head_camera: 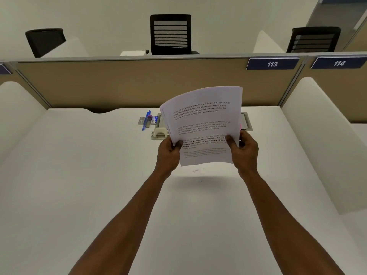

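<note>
A stack of printed white sheets (204,120) is held up above the white desk (79,175), its top edge bowed away from me. My left hand (167,152) grips the lower left edge, thumb on the front page. My right hand (245,150) grips the lower right edge the same way. The pages carry several short paragraphs of black text. The sheets cast a shadow on the desk below them.
Behind the sheets lie a beige hole punch (159,132), a blue pen (146,120), a stapler (148,121) and a grey cable hatch (246,121). A tan partition (129,84) with plates 113 and 114 closes the back. White side dividers flank the desk; black chairs stand beyond.
</note>
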`<state>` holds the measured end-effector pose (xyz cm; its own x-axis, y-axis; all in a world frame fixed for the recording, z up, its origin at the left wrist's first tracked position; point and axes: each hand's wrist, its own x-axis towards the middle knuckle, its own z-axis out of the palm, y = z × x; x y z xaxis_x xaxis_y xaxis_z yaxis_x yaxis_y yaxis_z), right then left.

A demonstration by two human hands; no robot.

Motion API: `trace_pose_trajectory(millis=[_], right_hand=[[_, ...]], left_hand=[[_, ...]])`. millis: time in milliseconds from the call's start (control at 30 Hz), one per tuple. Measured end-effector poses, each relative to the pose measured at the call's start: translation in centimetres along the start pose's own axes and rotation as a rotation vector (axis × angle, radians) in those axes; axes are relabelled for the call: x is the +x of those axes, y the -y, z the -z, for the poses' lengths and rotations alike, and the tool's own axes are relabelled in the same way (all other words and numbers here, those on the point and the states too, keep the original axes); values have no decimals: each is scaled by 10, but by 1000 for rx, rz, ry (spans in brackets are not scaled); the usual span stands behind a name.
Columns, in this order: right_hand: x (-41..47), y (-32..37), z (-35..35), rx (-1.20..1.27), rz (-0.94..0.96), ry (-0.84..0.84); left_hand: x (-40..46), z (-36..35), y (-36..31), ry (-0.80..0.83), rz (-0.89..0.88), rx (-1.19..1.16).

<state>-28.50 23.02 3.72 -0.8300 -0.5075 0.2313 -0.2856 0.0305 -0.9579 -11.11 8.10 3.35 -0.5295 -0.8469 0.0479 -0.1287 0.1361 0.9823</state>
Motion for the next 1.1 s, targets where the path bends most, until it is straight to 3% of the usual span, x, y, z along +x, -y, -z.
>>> trace_pose_trajectory(millis=[367, 633, 1100], right_hand=[[2, 9, -8, 89, -35, 16], [-1, 5, -3, 202, -89, 64], [4, -20, -4, 173, -193, 57]], left_hand=[[3, 7, -9, -50, 16, -109], [-1, 7, 1, 68, 32, -72], [18, -26, -1, 95, 56, -81]])
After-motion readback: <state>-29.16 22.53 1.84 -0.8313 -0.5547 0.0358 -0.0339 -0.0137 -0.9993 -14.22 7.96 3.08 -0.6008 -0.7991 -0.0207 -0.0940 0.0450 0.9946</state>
